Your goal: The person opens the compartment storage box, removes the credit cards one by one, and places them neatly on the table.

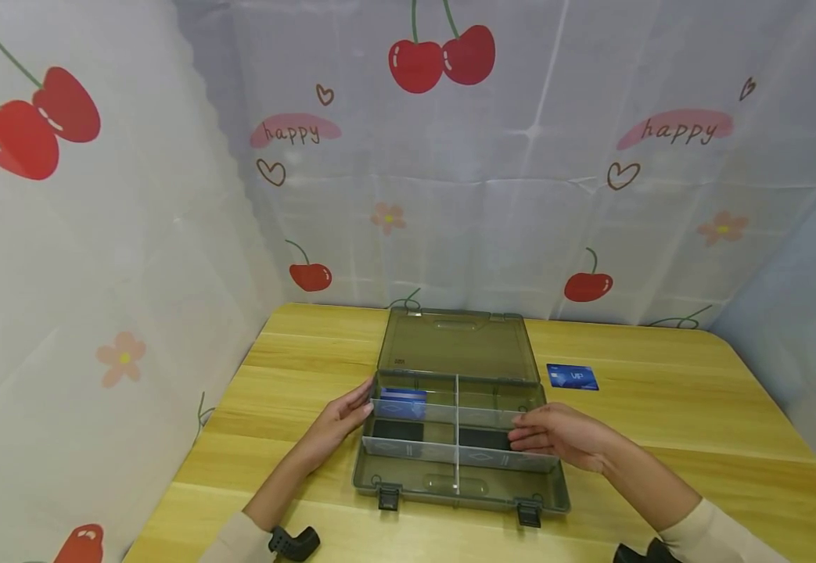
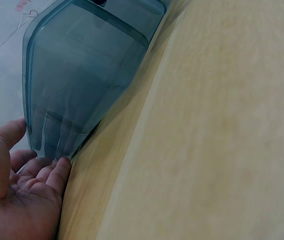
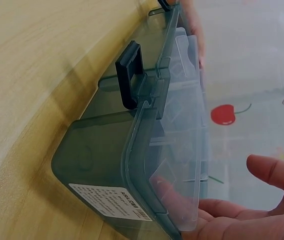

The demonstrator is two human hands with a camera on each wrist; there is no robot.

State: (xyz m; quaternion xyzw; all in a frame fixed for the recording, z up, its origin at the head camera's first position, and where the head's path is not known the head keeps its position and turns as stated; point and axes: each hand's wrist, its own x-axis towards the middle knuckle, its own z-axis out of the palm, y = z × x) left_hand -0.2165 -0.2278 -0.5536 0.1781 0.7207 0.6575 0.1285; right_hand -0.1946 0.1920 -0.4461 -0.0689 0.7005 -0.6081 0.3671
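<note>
An olive-green translucent storage box (image 1: pixel 408 489) lies on the table with its lid (image 1: pixel 458 344) flipped back. Clear dividers (image 1: pixel 415 450) split it into several compartments. Blue cards (image 1: pixel 404 397) fill part of the back left one; a black card (image 1: pixel 398 431) lies in the middle left one and another black card (image 1: pixel 483 439) in the middle right one. My left hand (image 1: pixel 337 418) grips the box's left side, thumb at the rim, fingertips against the outer wall. Over the right wall reaches my right hand (image 1: pixel 566 434), fingers extended by the middle right compartment, thumb apart in the right wrist view.
Right of the lid, a blue VIP card (image 1: pixel 573 377) lies on the wooden table (image 1: pixel 661 422). Two dark latches (image 1: pixel 529 514) stick out at the box's front. A white label (image 3: pixel 109 202) marks its right side. Cherry-printed curtains (image 1: pixel 450 195) surround the table.
</note>
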